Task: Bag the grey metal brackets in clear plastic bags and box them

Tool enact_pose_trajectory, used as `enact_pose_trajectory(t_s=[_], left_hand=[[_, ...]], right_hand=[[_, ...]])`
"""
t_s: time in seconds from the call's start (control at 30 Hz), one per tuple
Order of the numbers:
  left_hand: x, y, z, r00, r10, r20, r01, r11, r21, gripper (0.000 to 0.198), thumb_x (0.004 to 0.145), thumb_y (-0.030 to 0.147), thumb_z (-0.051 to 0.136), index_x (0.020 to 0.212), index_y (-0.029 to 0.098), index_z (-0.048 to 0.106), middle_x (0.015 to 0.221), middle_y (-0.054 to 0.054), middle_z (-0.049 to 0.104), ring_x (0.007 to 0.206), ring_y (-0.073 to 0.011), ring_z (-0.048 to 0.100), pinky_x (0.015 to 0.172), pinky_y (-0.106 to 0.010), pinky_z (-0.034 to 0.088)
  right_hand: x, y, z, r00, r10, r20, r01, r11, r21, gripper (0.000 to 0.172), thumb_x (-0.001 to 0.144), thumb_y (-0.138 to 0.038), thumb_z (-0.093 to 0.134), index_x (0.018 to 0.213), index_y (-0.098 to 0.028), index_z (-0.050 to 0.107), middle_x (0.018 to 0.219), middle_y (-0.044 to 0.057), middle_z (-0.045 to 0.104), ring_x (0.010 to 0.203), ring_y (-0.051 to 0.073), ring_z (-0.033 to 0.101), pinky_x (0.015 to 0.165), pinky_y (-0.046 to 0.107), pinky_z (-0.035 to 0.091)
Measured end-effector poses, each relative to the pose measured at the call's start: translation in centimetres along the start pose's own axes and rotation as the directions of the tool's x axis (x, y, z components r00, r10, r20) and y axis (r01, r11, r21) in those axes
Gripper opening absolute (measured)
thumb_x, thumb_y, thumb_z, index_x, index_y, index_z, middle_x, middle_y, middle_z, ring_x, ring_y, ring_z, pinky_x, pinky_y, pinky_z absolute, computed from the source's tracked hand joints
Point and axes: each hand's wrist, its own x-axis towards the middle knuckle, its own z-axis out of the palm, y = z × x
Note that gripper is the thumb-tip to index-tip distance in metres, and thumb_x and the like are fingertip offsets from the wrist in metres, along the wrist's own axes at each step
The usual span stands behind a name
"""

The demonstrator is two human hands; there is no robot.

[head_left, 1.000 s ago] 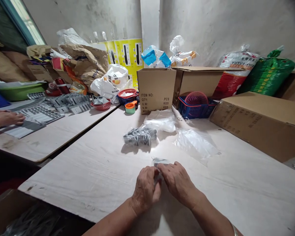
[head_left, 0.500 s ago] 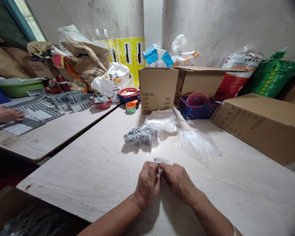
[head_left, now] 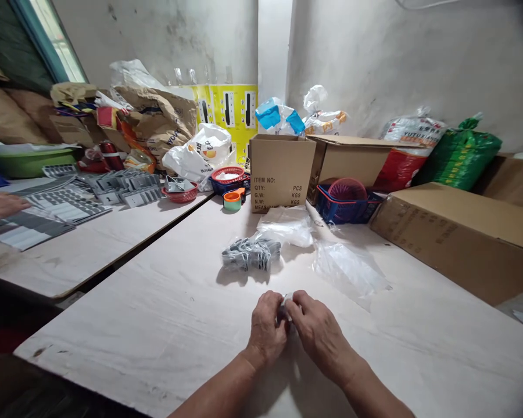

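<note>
Near the front middle of the table point(head_left: 157, 325), my left hand point(head_left: 267, 328) and my right hand point(head_left: 316, 325) come together, fingers closed around a small plastic-wrapped packet point(head_left: 286, 301). Only a pale, shiny bit of it shows between the fingertips; its contents are mostly hidden. Just beyond my hands lies a clump of grey pieces in clear plastic point(head_left: 250, 254). Behind and right of that clump are a stack of clear plastic bags point(head_left: 287, 225) and more flat clear bags point(head_left: 351, 267).
An upright cardboard box point(head_left: 281, 174) stands behind the bags, beside a blue basket point(head_left: 348, 209). A large carton point(head_left: 453, 238) borders the right side. On the adjoining left table, another person's hand point(head_left: 2, 208) rests near grey-and-white sheets point(head_left: 65, 203). A tape roll point(head_left: 232, 200) sits at the back.
The packet has turned in my fingers; its pale end no longer sticks out beyond them. The camera view has tilted up slightly. The other person's hand has shifted left.
</note>
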Motion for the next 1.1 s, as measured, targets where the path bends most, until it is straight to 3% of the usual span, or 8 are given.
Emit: enact_pose_trajectory(t_s=[0.13,0.27,0.47,0.6,0.7,0.8,0.93,1.1], left_hand=[[-0.7,0.4,0.0,0.991,0.128,-0.04,-0.127,0.992,0.008,0.024,0.062,0.003,0.042,0.078,0.02,0.044,0.073,-0.003,0.049,0.07,-0.0182,0.046,0.063,-0.032,0.039],[-1.3,0.7,-0.2,0.97,0.243,-0.012,-0.243,0.97,-0.026,0.032,0.062,0.005,0.045,0.091,0.02,0.048,0.083,-0.007,0.055,0.078,-0.0211,0.05,0.068,-0.035,0.042],[-0.8,0.4,-2.3,0.992,0.11,0.062,-0.113,0.993,0.043,0.022,0.064,0.012,0.053,0.084,0.019,0.047,0.077,-0.005,0.055,0.071,-0.0199,0.052,0.061,-0.032,0.044],[2.5,0.6,-5.5,0.98,0.191,0.058,-0.195,0.978,0.075,0.035,0.069,0.028,0.06,0.101,0.018,0.05,0.095,-0.009,0.059,0.085,-0.0232,0.055,0.074,-0.037,0.045],[6.5,0.0,-7.4,0.98,0.186,0.062,-0.195,0.959,0.207,0.031,0.075,0.034,0.056,0.102,0.018,0.053,0.1,-0.01,0.06,0.098,-0.0259,0.053,0.088,-0.043,0.04],[10.6,-1.5,-7.9,0.983,0.121,0.14,-0.164,0.922,0.351,0.037,0.079,0.041,0.051,0.11,0.021,0.053,0.114,-0.009,0.059,0.119,-0.0289,0.042,0.102,-0.052,0.024],[14.2,-3.9,-7.2,0.957,-0.087,0.278,-0.056,0.881,0.47,0.043,0.084,0.048,0.04,0.121,0.026,0.048,0.132,-0.006,0.049,0.131,-0.0294,0.027,0.103,-0.063,0.007],[15.5,-6.0,-6.3,0.918,-0.19,0.347,-0.026,0.847,0.53,0.043,0.084,0.043,0.038,0.124,0.028,0.047,0.134,-0.005,0.047,0.124,-0.026,0.04,0.103,-0.056,0.019]], right_hand=[[1.4,-0.6,-1.5,0.989,0.101,0.106,-0.092,0.992,-0.083,0.025,0.077,0.001,0.044,0.091,-0.019,0.052,0.087,0.004,0.055,0.061,0.015,0.051,0.051,0.026,0.031],[2.4,-1.0,-2.5,0.97,0.069,0.234,-0.028,0.984,-0.176,0.024,0.073,-0.001,0.046,0.083,-0.02,0.056,0.08,0.003,0.058,0.06,0.017,0.055,0.049,0.027,0.028],[2.5,0.5,-1.7,0.952,0.113,0.286,-0.072,0.986,-0.153,0.018,0.067,-0.003,0.051,0.061,-0.018,0.058,0.069,0.002,0.057,0.055,0.013,0.054,0.049,0.026,0.025],[2.8,3.8,0.7,0.975,0.205,0.09,-0.222,0.94,0.258,0.02,0.068,-0.006,0.048,0.054,-0.018,0.055,0.067,-0.002,0.054,0.056,0.009,0.052,0.051,0.021,0.029],[3.9,5.7,3.0,0.903,0.408,-0.136,-0.296,0.819,0.491,0.02,0.071,-0.016,0.049,0.051,-0.019,0.053,0.063,-0.003,0.05,0.057,0.01,0.051,0.055,0.021,0.034],[5.6,6.5,5.5,0.791,0.557,-0.251,-0.367,0.762,0.533,0.024,0.076,-0.027,0.046,0.054,-0.019,0.054,0.065,-0.001,0.05,0.06,0.013,0.052,0.058,0.023,0.036],[8.0,6.3,8.1,0.662,0.668,-0.341,-0.434,0.711,0.553,0.029,0.079,-0.034,0.04,0.059,-0.019,0.057,0.068,0.001,0.052,0.062,0.016,0.054,0.059,0.025,0.038],[10.4,5.3,10.2,0.648,0.669,-0.365,-0.465,0.726,0.507,0.03,0.083,-0.032,0.036,0.065,-0.02,0.058,0.071,0.002,0.052,0.065,0.016,0.054,0.06,0.026,0.04]])
